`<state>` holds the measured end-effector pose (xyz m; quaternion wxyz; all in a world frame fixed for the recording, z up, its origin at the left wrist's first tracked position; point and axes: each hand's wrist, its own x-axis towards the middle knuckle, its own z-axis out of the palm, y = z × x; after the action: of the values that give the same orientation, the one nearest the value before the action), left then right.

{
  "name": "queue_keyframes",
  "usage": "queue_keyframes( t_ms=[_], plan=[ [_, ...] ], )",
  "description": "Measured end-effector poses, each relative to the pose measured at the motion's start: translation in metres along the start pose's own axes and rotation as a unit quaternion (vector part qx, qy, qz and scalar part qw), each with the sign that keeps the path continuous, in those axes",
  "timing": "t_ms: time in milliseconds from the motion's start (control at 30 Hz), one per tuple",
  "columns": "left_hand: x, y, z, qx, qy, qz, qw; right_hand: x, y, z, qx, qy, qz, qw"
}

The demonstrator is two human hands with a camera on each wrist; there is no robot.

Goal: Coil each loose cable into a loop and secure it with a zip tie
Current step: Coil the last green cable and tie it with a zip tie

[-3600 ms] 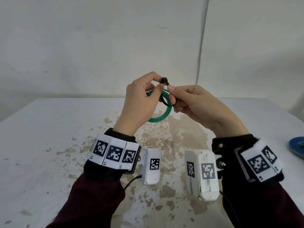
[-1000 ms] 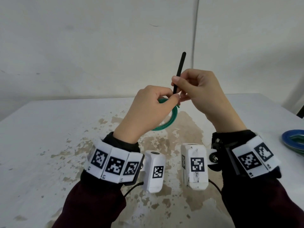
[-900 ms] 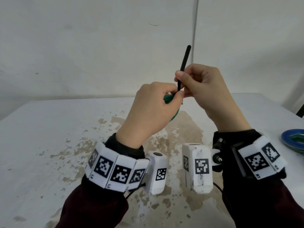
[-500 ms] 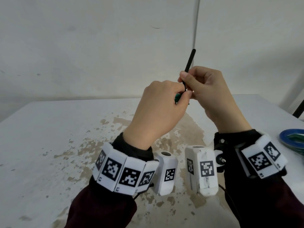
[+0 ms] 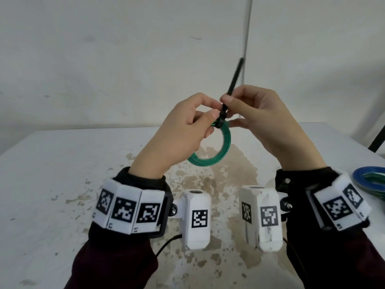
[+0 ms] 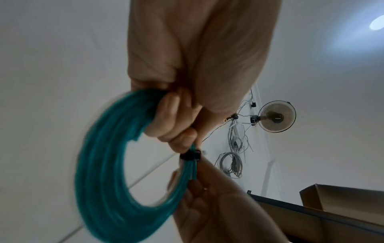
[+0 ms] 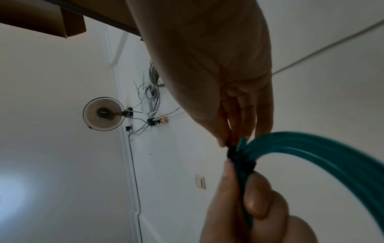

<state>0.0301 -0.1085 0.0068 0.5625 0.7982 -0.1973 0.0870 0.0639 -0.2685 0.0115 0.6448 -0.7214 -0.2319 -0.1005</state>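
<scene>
- The tie [image 5: 222,115] now cinches tight around the coil [image 5: 218,151]; half a second ago the coil was hidden behind the left hand [image 5: 187,130].
- Left hand pinches the coil beside the tie's head.
- Right hand [image 5: 262,122] pinches the tail above; this coil looks secured.

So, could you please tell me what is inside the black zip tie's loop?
The black zip tie is wrapped around the strands of the green cable coil. Fingers of both hands cover the coil right beside it.
</scene>
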Motion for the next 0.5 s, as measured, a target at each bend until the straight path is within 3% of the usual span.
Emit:
queue_keyframes(
  t_ms=[133,267,500],
  plan=[
    [0.006,-0.008,0.007,-0.088,0.029,-0.065,0.994,-0.002,-0.003,0.001,-0.09,0.053,-0.083,0.991],
    [0.009,-0.016,0.011,-0.097,0.06,-0.088,0.99,-0.004,-0.004,0.003,-0.153,0.007,-0.083,0.985],
    [0.006,-0.005,0.009,-0.083,0.008,-0.008,0.996,-0.003,-0.004,0.002,-0.118,0.06,-0.076,0.988]
  ],
)
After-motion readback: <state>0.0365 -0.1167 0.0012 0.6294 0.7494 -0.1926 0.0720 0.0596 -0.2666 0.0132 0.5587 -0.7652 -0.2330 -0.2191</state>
